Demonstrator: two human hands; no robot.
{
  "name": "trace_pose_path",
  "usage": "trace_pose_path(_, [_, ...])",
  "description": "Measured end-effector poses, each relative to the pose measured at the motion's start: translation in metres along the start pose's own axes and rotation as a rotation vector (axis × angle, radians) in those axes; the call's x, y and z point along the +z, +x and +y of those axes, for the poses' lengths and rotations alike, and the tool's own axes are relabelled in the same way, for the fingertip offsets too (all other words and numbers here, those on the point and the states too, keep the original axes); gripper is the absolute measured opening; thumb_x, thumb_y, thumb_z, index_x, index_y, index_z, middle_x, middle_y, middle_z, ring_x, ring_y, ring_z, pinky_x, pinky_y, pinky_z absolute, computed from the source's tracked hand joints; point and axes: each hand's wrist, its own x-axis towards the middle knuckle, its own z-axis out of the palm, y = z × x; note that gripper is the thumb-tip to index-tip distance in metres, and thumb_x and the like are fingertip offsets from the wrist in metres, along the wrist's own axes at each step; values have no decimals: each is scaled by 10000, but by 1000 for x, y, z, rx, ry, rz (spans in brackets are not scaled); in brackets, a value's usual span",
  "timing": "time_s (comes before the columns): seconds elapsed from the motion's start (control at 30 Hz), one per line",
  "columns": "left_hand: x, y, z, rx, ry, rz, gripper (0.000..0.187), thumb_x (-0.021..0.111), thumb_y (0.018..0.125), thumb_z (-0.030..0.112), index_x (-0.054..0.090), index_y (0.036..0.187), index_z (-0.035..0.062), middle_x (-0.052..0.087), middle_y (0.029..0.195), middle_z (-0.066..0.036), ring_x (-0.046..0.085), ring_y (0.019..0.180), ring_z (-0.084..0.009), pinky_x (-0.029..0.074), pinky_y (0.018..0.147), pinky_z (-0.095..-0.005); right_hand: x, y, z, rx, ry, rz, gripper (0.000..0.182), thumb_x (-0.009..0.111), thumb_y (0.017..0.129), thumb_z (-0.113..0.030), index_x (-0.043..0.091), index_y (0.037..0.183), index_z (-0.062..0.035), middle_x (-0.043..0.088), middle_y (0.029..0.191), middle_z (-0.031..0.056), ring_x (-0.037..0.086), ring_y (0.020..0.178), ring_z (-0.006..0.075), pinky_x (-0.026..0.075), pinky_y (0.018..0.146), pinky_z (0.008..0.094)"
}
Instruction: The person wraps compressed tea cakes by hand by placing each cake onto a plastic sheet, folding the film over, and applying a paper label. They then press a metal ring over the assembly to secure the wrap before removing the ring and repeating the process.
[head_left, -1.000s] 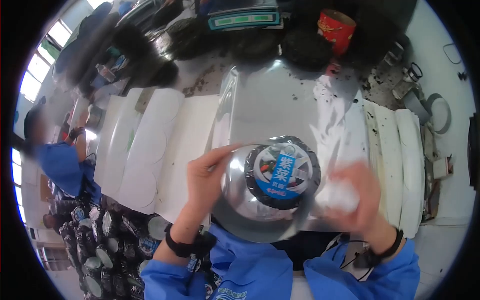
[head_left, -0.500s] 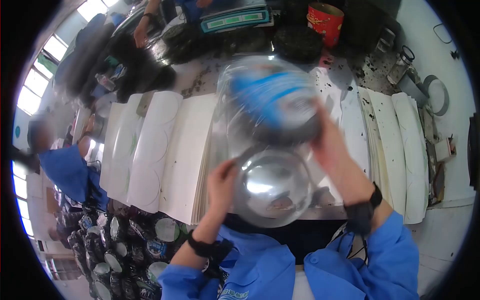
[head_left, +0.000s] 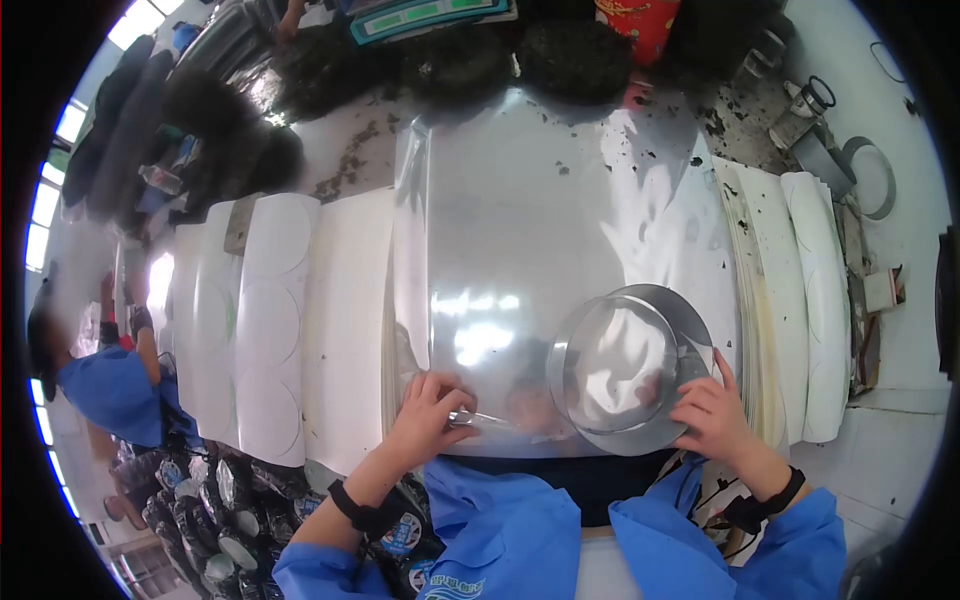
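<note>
Clear plastic film covers the work surface in front of me. At its near left corner my left hand is closed around a small silver tool with a thin end pointing right; its exact kind is hard to tell. A round metal ring mould with a wide grey flange lies on the film at the near right. My right hand grips the right edge of its flange, with the thumb side hidden. Shiny film shows through the middle of the mould.
Stacks of white sheets and more sheets flank the film. Dark round bundles and a red tin stand at the back. Wrapped black packs pile up at lower left, near a person in a blue sleeve.
The wrapped bundle with the blue label has left my right hand and the view. My right hand has come down onto the mould, now farther right. The silver tool now shows in my left hand.
</note>
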Motion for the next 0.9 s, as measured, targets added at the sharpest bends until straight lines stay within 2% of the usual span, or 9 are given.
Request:
trace_pose_path(0.27, [-25, 36, -10, -37, -113, -500, 134, 677, 823, 234, 688, 840, 102, 651, 868, -29, 610, 863, -261, 476, 787, -371, -21, 31, -56, 156, 367, 199, 405, 838, 548, -397, 586, 720, -131, 558, 765, -7, 568, 859, 208, 428, 925, 465])
trace_pose_path(0.33, [-31, 62, -9, -49, -36, -345, 122, 623, 861, 201, 683, 870, 95, 651, 896, -73, 619, 856, -286, 489, 736, -365, -25, 40, -75, -178, 292, 123, 377, 804, 621, -404, 568, 713, -126, 543, 740, 2, 567, 852, 202, 426, 933, 489])
trace_pose_path(0.43, [-93, 125, 28, 52, -81, 115, 97, 639, 842, 129, 615, 798, 46, 566, 784, -101, 570, 749, -290, 450, 669, -375, -2, 50, -91, -267, 252, 28, 331, 757, 694, -404, 566, 728, -136, 535, 750, 11, 576, 852, 196, 411, 975, 520])
trace_pose_path(0.5, [-129, 133, 81, 231, -3, 153, 40, 630, 807, -32, 597, 793, -14, 543, 766, -78, 558, 701, -205, 448, 643, -299, 8, 68, -71, -164, 132, 96, 316, 744, 717, -391, 572, 749, -129, 533, 758, 14, 575, 868, 202, 376, 1019, 532])
trace_pose_path(0.57, [-117, 125, 96, 304, -17, 82, 61, 649, 813, 53, 602, 795, 20, 555, 776, -84, 572, 730, -244, 459, 647, -334, 21, 90, -37, -68, 28, 151, 301, 731, 741, -379, 578, 770, -121, 531, 765, 18, 574, 885, 208, 340, 1063, 545])
trace_pose_path(0.7, [-65, 77, 86, 397, 139, -176, 125, 677, 808, 206, 616, 811, 97, 573, 823, -65, 609, 788, -277, 496, 675, -378, 33, 86, -19, 91, 2, 265, 750, 772, 671, -496, 543, 1244, -70, 501, 1302, 150, 485, 1215, 329, 197, 1127, 554])
trace_pose_path(0.8, [-24, 30, 37, 397, 192, -272, 160, 673, 826, 271, 625, 849, 121, 587, 870, -40, 627, 790, -258, 497, 679, -379, 43, 9, -52, -465, 351, -37, 526, 697, 802, -368, 575, 1233, -91, 565, 1274, 142, 557, 1184, 276, 412, 1046, 424])
trace_pose_path(0.83, [-23, 28, 31, 415, 191, -262, 160, 673, 826, 271, 625, 849, 121, 587, 870, -40, 627, 790, -258, 497, 679, -379, -5, 10, -60, -668, 151, -70, 452, 652, 850, -295, 572, 1248, -95, 534, 1348, 118, 547, 1215, 238, 433, 1033, 359])
trace_pose_path(0.9, [-25, 26, 27, 278, 218, -288, 179, 669, 837, 286, 624, 874, 117, 597, 889, -34, 631, 820, -243, 495, 679, -373, -13, 12, -57, -278, 159, 8, 543, 657, 843, -323, 519, 1311, -84, 508, 1383, 105, 486, 1284, 239, 384, 1081, 396])
